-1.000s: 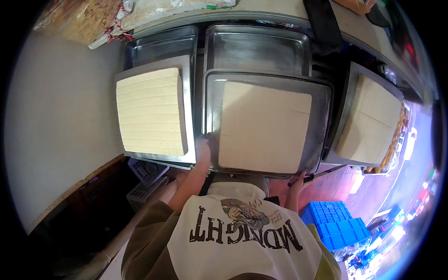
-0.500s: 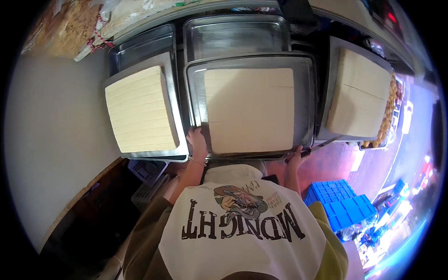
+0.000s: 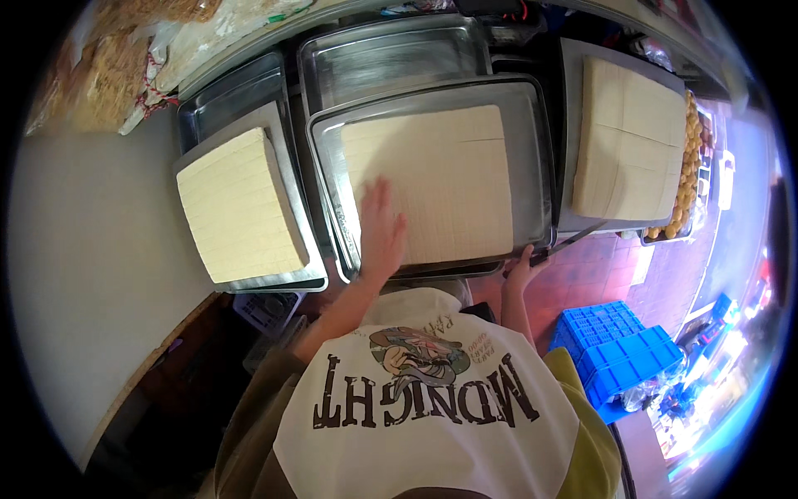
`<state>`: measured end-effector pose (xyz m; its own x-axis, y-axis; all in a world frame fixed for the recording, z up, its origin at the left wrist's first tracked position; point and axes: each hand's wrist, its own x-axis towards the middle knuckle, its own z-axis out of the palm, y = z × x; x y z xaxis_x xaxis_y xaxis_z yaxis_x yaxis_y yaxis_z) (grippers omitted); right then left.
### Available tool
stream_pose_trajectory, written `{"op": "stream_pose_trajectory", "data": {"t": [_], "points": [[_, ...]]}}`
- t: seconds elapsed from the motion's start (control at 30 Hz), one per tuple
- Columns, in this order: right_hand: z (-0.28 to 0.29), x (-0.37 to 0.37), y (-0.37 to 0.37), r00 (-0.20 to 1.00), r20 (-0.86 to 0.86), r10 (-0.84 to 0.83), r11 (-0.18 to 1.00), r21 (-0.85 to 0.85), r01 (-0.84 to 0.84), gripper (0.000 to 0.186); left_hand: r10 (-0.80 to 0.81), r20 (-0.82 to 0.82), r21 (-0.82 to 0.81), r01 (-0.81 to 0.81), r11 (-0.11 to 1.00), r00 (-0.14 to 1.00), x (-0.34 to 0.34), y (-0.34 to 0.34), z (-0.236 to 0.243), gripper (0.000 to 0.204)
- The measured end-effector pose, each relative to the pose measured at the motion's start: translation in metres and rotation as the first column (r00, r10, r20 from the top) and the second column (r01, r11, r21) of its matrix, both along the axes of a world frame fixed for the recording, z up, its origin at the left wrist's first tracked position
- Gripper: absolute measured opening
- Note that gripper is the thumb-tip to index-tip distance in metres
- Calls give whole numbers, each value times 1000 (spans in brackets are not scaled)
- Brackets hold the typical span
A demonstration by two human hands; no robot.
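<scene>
A large pale slab of tofu lies on a metal tray in front of me, with short cut lines at its right edge. My left hand is over the slab's near left part, fingers stretched and slightly blurred; whether it touches the surface I cannot tell. At the tray's near right corner, my right hand is closed round the handle of a long knife, its blade pointing right. Part of that hand is hidden by the tray's rim.
Scored tofu slabs lie to the left and right. A metal tray stands behind the middle one. Small golden-brown pieces line the far right. Blue plastic crates stand on the floor at right; a pale wall rises at left.
My left hand has let go of the tray's near left corner and moved up and right over the slab. The right hand still holds the knife. The whole view has turned slightly.
</scene>
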<state>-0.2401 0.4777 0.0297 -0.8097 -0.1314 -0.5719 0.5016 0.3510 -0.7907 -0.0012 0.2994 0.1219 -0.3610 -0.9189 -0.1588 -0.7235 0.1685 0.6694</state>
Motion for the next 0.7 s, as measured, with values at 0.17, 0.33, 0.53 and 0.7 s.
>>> {"op": "stream_pose_trajectory", "data": {"t": [0.17, 0.33, 0.53, 0.7], "points": [[-4, 0, 4, 999, 30, -25, 999, -22, 26, 71, -500, 150, -126, 518, 846, 853, -74, -96, -23, 68], [-5, 0, 3, 1000, -21, 5, 1000, -17, -6, 65, -829, 350, -115, 898, 425, 437, -104, -165, -49, 74], [-5, 3, 1, 999, -21, -45, 995, -86, 43, 61, -873, 400, -143, 960, 239, 278, -103, -196, -60, 69], [-5, 6, -1, 994, -18, -106, 993, -45, 105, 61, -907, 360, -43, 975, 217, 218, -120, -147, -43, 64]]}}
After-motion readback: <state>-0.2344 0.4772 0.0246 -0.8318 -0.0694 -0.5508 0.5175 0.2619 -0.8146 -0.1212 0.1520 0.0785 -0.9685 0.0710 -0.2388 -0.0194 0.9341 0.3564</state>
